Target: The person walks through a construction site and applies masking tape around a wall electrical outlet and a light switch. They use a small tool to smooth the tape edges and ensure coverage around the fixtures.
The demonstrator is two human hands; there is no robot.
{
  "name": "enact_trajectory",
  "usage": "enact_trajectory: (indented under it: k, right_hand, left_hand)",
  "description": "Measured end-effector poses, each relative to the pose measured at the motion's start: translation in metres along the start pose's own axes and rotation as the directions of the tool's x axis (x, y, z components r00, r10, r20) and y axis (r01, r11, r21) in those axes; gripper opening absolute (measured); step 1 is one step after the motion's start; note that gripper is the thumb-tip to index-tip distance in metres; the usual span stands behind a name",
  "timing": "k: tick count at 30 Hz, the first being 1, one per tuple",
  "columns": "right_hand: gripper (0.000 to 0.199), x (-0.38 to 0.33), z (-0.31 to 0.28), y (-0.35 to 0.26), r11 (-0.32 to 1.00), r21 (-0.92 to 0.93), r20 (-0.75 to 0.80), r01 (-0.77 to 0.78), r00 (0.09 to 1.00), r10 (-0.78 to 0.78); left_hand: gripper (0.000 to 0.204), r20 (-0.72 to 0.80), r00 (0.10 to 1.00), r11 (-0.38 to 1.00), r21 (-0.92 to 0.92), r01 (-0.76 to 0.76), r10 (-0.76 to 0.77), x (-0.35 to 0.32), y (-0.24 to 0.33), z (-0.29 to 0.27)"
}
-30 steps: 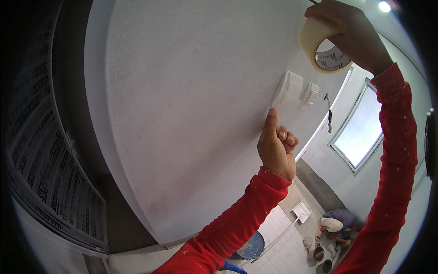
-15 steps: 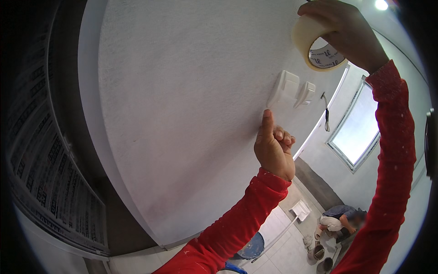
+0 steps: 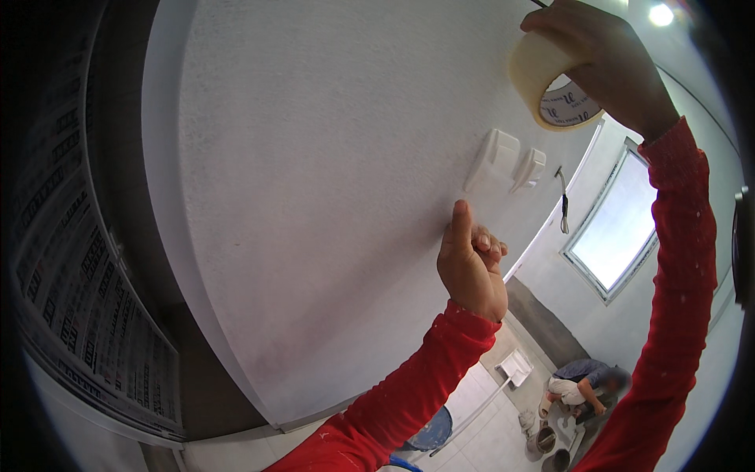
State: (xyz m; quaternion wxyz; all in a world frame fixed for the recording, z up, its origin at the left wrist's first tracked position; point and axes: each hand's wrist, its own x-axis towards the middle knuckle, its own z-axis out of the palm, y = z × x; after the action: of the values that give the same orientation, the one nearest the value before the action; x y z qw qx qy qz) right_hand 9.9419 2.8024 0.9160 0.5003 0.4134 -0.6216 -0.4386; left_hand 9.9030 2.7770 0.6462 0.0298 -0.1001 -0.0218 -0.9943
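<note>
High on the right, my right hand [image 3: 609, 63] grips a wide roll of clear tape [image 3: 535, 72], fingers over its top. A thin dark object [image 3: 538, 3] sticks out near those fingertips at the upper edge; its kind is unclear. Below, my left hand [image 3: 474, 263] is at the white wall [image 3: 330, 197], thumb stretched upward and the other fingers curled in. Whatever those fingers may hold is hidden. Just above the thumb tip is a white switch plate [image 3: 495, 153], and a smaller white plate [image 3: 531, 167] sits beside it.
A cable [image 3: 563, 200] hangs out of the wall by a window [image 3: 616, 224]. Below, a person [image 3: 582, 385] crouches near buckets [image 3: 543, 440]. A white long-handled dustpan [image 3: 515, 367] and a blue container [image 3: 431, 433] stand on the tiled floor. A covered panel [image 3: 98, 299] is at left.
The view has shifted slightly, so the wall plates and my left hand appear a little lower. Both hands keep much the same pose, the right still on the tape roll. The crouching person's arm has moved.
</note>
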Motion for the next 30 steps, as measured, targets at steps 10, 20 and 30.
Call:
enact_trajectory:
  k: [10, 20, 30]
  right_hand:
    - [0.032, 0.003, -0.004, -0.010, 0.979, 0.162, 0.025, -0.127, 0.992, 0.124]
    - [0.023, 0.007, 0.008, 0.003, 0.999, 0.041, 0.026, 0.033, 0.999, -0.034]
    - [0.053, -0.008, 0.026, 0.010, 0.937, 0.254, 0.111, -0.240, 0.970, 0.218]
  left_hand:
    - [0.044, -0.054, 0.998, 0.998, 0.055, -0.023, 0.026, 0.000, -0.003, -0.002]
    - [0.042, -0.090, 0.987, 0.989, 0.042, 0.140, -0.136, 0.000, 0.007, 0.006]
    - [0.031, -0.152, 0.966, 0.972, 0.072, 0.223, -0.210, -0.002, 0.015, 0.011]
